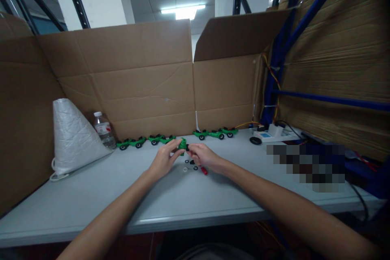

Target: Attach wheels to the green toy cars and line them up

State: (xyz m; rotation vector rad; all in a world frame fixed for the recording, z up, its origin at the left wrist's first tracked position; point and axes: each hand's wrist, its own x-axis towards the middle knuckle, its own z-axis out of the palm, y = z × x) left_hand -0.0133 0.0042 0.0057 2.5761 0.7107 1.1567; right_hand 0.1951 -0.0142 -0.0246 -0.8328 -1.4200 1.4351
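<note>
My left hand (164, 158) grips a green toy car body (183, 144) between thumb and fingers, just above the tabletop. Against its right side, my right hand (207, 157) pinches a small black part (187, 147), whose exact kind is too small to make out. Below the hands lie a small white ring (185, 169), a black ring (195, 168) and other little black pieces. A red-handled tool (204, 170), perhaps a screwdriver, rests by my right hand, its tip hard to see.
Several green toy cars (131, 143) with black wheels line the back of the white table (100, 199). A white bag (73, 142) and a water bottle (103, 129) stand at left. At right are a power strip (276, 134) and a black disc (255, 141). Cardboard walls (146, 89) enclose the table.
</note>
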